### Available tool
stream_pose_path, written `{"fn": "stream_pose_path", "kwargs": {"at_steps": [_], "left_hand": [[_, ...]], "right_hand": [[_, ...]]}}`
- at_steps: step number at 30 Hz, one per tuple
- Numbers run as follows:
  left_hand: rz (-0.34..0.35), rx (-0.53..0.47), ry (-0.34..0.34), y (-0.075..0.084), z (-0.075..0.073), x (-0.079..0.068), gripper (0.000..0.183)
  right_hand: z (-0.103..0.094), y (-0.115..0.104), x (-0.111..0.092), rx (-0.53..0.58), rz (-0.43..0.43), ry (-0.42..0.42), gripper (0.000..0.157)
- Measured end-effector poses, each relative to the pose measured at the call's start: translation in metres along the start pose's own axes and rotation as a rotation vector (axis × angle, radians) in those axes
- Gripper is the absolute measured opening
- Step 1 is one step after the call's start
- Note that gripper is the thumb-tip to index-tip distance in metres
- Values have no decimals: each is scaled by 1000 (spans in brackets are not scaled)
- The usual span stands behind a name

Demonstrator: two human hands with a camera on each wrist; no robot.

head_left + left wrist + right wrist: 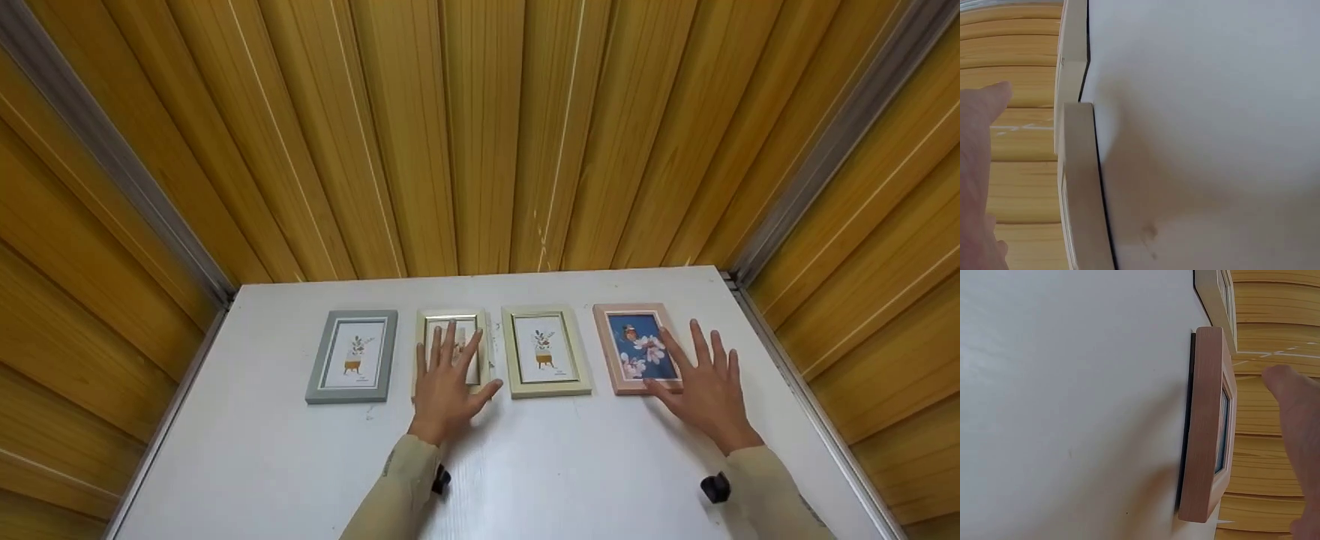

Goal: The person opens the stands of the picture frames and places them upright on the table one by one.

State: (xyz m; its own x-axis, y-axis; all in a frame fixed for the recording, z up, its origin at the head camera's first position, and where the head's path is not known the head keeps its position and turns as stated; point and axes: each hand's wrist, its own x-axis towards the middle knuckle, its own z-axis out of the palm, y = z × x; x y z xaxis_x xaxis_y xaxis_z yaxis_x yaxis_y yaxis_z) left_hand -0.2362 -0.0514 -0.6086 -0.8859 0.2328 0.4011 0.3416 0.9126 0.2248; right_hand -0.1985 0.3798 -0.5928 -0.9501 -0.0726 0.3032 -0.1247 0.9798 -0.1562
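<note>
Several picture frames lie in a row on a white tabletop (pixel 517 465). My left hand (pixel 446 382), fingers spread, is over the second frame from the left, a cream one (pixel 431 313), and hides much of its picture. In the left wrist view that hand shows a gap from the frame. At the row's right end is a pink frame (pixel 606 352) with blossoms on blue. Above its right edge hovers my right hand (pixel 705 386), also spread and apart from it in the right wrist view. Neither hand holds anything.
A grey-blue frame (pixel 315 367) with a plant picture lies at the far left. Between the hands is a pale green-cream frame (pixel 512 360) with a similar picture. Wood-patterned panels (pixel 480 150) rise behind the table and at both sides, with metal rails (pixel 780 187) at the corners.
</note>
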Motion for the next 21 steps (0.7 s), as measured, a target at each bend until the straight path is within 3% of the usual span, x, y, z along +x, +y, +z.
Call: {"fn": "stream_pose_path", "kwargs": {"at_steps": [10,17,21], "left_hand": [[16,-33,-68,40,8,34,91],[13,-53,-84,62,17,47,90],[2,-64,-126,73,23,53,91]], "right_hand": [[-4,8,18,19,22,-44,98],[3,13,28,38,38,-95,96],[4,16,30,60,59,-114,96]]}}
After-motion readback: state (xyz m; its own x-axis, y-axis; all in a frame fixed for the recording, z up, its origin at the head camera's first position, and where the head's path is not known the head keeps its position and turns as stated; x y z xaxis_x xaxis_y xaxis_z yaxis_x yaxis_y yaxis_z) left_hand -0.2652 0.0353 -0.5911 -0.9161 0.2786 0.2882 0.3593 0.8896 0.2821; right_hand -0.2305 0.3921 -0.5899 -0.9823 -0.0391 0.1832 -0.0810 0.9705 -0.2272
